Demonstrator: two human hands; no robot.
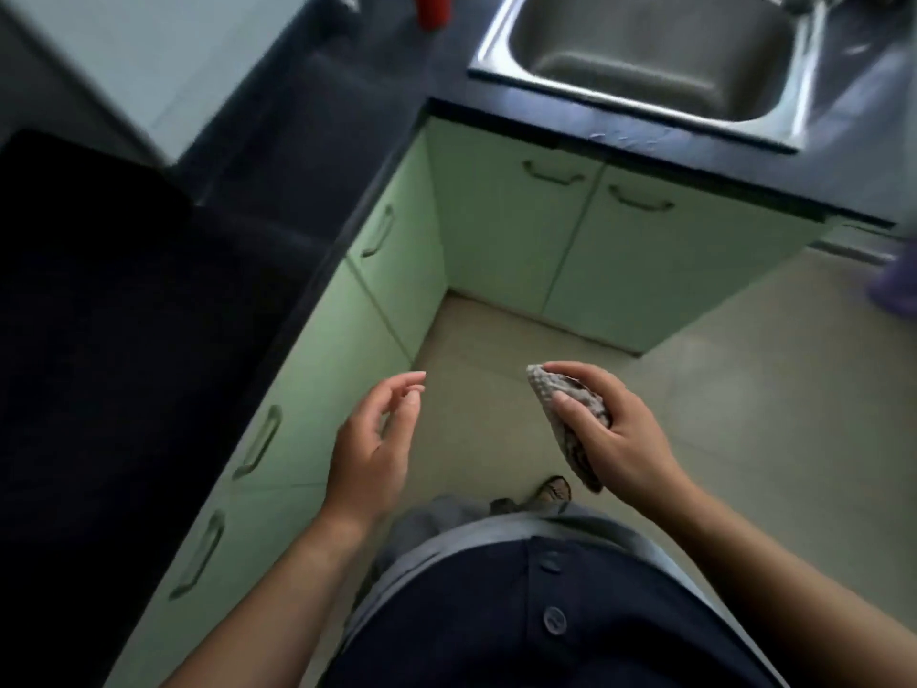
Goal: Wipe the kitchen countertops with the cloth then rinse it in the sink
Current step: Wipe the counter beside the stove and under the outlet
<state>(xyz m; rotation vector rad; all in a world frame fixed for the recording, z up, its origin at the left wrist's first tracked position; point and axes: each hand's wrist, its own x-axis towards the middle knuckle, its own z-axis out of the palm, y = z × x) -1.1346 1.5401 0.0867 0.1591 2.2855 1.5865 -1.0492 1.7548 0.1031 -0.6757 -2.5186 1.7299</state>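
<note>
We stand in the corner of an L-shaped counter (317, 141): one run lies to our left, the other ahead. The sink (620, 99) is set in the run ahead, to the right. Cabinets (496, 230) stand under both runs. Our left hand (367, 449) and right hand (620, 434) are over the floor (744, 389), apart, the cloth (545, 387) in the right.
</note>
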